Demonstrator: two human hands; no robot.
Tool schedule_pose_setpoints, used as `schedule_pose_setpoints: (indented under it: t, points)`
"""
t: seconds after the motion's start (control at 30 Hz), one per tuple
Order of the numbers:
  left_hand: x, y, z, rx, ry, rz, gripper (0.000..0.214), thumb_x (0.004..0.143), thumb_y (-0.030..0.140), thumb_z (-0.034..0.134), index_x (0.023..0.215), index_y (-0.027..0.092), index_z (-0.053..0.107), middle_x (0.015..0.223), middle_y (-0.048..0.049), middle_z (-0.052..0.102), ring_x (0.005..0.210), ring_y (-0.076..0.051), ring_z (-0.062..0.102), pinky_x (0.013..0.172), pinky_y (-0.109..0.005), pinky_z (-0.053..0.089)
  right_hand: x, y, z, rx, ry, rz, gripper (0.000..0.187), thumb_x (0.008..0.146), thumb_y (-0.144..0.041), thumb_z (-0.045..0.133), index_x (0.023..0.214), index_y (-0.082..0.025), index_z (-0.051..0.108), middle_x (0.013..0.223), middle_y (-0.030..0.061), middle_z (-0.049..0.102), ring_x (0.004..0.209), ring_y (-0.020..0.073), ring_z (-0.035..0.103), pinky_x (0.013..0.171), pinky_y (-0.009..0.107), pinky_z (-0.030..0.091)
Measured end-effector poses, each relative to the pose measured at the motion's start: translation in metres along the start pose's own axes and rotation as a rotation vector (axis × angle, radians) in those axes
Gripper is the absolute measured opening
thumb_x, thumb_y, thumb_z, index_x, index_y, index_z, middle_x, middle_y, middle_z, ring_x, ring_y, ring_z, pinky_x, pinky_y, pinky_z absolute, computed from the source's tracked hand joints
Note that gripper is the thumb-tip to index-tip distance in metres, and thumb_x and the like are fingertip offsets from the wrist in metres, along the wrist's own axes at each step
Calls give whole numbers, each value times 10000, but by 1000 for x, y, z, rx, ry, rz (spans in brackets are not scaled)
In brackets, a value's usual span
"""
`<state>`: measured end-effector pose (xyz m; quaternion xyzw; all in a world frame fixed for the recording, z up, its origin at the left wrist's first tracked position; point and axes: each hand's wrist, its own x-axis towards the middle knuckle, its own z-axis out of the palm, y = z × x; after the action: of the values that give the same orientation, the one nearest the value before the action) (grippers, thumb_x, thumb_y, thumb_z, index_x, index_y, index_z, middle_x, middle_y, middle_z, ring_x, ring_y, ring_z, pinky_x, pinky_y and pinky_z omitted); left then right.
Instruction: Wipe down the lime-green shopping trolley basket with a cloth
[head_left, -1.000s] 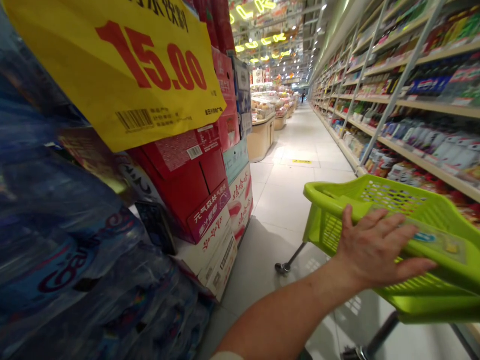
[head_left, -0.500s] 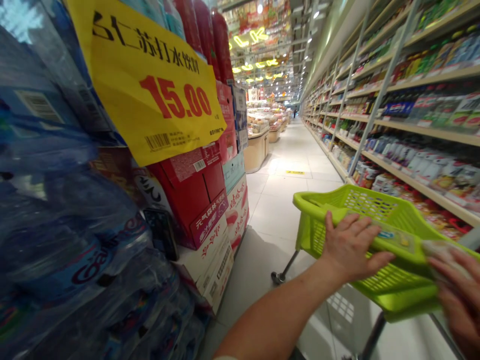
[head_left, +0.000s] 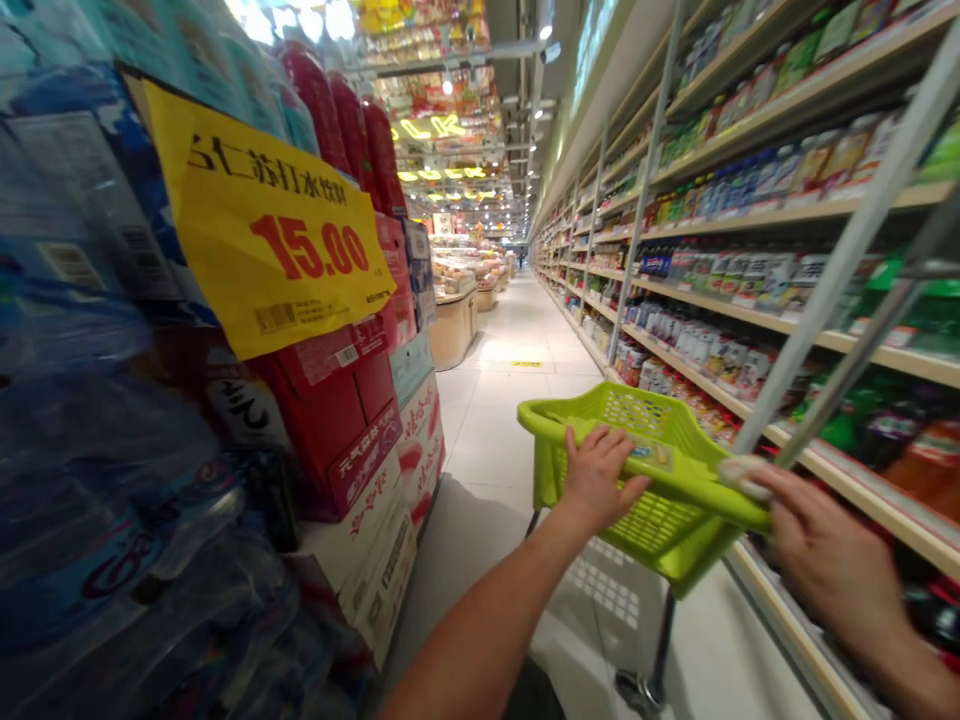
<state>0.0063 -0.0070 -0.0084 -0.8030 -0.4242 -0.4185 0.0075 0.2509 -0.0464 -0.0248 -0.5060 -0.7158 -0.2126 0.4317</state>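
Green cart (head_left: pixel 551 470) stands on pale tile floor (head_left: pixel 476 560), btwn. stacked cartons & shelving (head_left: pixel 705 302). Strip of tile shows btwn. cart's L side & cartons; R side near lowest shelf edge. Aisle runs on straight ahead, past yellow floor marker (head_left: pixel 526 364) & round-cornered display stand (head_left: pixel 454 330). L hand (head_left: pixel 598 480) lies over handle (head_left: pixel 697 485) L of its middle, fingers spread on top, thumb held out wide. R hand (head_left: pixel 825 540) at handle's R end, fingers bent over white cloth (head_left: pixel 745 476), cloth btwn. fingers & handle. Cloth mostly covered by R hand; its full shape can't be told. R forearm cut off at R edge, L forearm at bottom edge. Dark flat object (head_left: pixel 262 490) by cartons blurred, can't ID. Wrapped water bottles (head_left: pixel 112 470) at near L smeared, cut by edge. Far aisle goods too small to read. Containers: cart basket w/ perforated walls, inside partly masked by handle & hands, contents n/c. Red carton (head_left: pixel 322 410) sits on white carton (head_left: pixel 360 520), pale-green carton (head_left: pixel 411 365) just beyond; contents hidden. Red bottles (head_left: pixel 384 155) upright on top of stack. Yellow price sign (head_left: pixel 300 240), "15.00", hangs in front of stack. Shelving carries rows of bottles & cans.
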Motion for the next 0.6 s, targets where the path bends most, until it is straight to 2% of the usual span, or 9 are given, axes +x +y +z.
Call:
schedule_pose_setpoints:
  t: [0.07,0.13,0.23,0.33,0.4,0.5,0.53,0.6]
  points:
    - [0,3,-1,5,-4,-5,391,757,422,530,1100,233,520,1207,-44,551,1174,-216,405,1037,-539,123,10,-16,-1,63,-114,39,363,796,-242,340,1054,-202,593,1168,57,564,1058,232,538,891,375,433]
    - [1,4,-2,18,-9,3,366,762,381,534,1092,223,527,1208,-56,551,1169,-227,414,1027,-550,129,24,-15,-2,116,-222,166,356,763,-222,353,968,-190,642,1078,42,621,999,213,574,878,350,443]
    - [5,1,-1,39,-12,41,350,766,338,534,1091,210,529,1210,-68,549,1168,-240,418,1014,-561,146,45,9,-3,207,-363,474,341,698,-155,381,850,-161,686,840,39,693,779,184,642,740,292,496]
    - [7,-1,1,65,-7,74,337,774,316,523,1090,198,529,1210,-81,548,1164,-254,425,1000,-575,162,58,32,-4,261,-392,609,323,672,-116,409,818,-135,696,747,45,697,678,163,642,666,259,502]
    - [7,-1,2,89,-2,91,336,779,313,515,1094,195,527,1212,-86,546,1160,-259,432,996,-579,169,58,34,-6,246,-359,615,320,690,-121,413,847,-127,691,764,54,697,685,165,642,677,269,504]
    - [5,1,5,120,19,98,338,790,321,499,1103,196,521,1212,-92,545,1159,-262,435,997,-582,166,47,12,-7,219,-287,605,339,730,-140,393,924,-123,670,872,79,688,779,185,640,754,316,497]
    - [5,1,6,127,24,98,340,793,325,495,1107,196,519,1213,-92,544,1160,-263,434,997,-583,164,43,-1,-6,209,-245,548,341,735,-138,391,939,-133,665,925,83,677,839,191,630,800,332,483]
    - [5,3,8,136,31,95,341,794,330,492,1107,197,519,1213,-94,544,1162,-266,433,996,-587,165,33,-31,0,196,-147,345,351,736,-117,390,966,-160,652,1038,82,640,973,193,585,889,353,441]
